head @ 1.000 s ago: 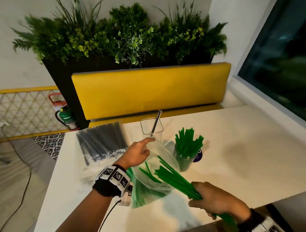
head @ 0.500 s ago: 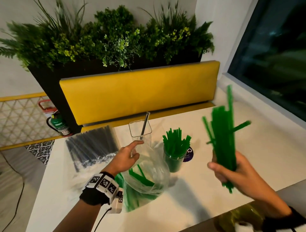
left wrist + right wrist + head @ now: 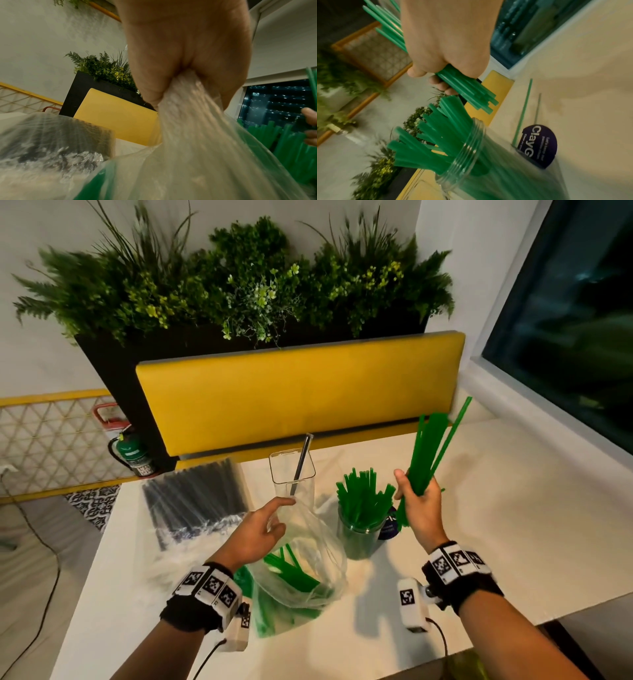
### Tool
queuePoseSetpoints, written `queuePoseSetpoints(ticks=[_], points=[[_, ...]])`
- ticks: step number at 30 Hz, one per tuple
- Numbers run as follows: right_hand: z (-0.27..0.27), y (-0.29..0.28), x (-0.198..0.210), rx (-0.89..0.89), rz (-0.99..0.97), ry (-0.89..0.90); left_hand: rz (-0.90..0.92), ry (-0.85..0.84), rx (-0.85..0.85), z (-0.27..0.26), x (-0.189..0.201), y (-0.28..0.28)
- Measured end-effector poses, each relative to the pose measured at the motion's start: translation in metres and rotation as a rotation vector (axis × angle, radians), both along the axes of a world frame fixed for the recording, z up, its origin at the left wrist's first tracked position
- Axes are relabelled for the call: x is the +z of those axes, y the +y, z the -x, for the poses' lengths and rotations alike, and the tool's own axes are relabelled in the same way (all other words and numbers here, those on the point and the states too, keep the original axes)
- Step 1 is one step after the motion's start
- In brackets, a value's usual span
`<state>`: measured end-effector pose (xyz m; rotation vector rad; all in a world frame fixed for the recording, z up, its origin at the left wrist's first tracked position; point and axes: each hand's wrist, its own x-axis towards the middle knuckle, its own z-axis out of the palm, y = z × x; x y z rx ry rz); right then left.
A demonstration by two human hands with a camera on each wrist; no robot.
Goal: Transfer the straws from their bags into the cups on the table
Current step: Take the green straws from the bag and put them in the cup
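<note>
My right hand (image 3: 416, 501) grips a bundle of green straws (image 3: 430, 453) nearly upright, just right of a clear round cup (image 3: 358, 537) packed with green straws (image 3: 426, 140). The bundle's lower ends (image 3: 476, 94) hang above that cup's rim (image 3: 467, 146). My left hand (image 3: 255, 534) clutches the gathered mouth of a clear plastic bag (image 3: 301, 563) (image 3: 193, 121) that holds a few green straws. A tall square clear cup (image 3: 293, 477) behind it holds one black straw. A sealed bag of black straws (image 3: 195, 498) (image 3: 56, 136) lies to the left.
All stands on a white table (image 3: 496, 515). A dark round label (image 3: 539, 143) and one loose green straw (image 3: 523, 112) lie beside the round cup. Beyond the far edge are a yellow bench back (image 3: 298, 392), a planter and a window at right.
My right hand pulled the green bundle out of the bag, swung it up to the right, then brought it in beside the green cup. The left hand kept its hold on the bag.
</note>
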<state>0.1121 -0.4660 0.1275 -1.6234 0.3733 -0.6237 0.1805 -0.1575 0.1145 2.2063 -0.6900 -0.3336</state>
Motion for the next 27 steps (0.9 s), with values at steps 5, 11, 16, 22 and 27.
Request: queuePoseSetpoints(ticks=[5, 11, 16, 22, 27], points=[[-0.025, 0.000, -0.009, -0.110, -0.107, 0.011, -0.004, 0.006, 0.017, 0.000, 0.001, 0.003], [-0.036, 0.009, -0.002, -0.107, -0.155, 0.005, -0.023, 0.010, 0.042, -0.003, 0.000, 0.007], [-0.043, 0.022, 0.006, -0.077, -0.157, -0.051, -0.018, 0.012, 0.039, -0.005, -0.002, 0.008], [-0.045, 0.035, -0.008, -0.111, -0.208, -0.009, -0.016, 0.012, 0.006, -0.009, -0.003, -0.001], [-0.050, 0.045, -0.009, -0.165, -0.144, -0.048, -0.013, 0.015, 0.004, -0.008, -0.005, -0.005]])
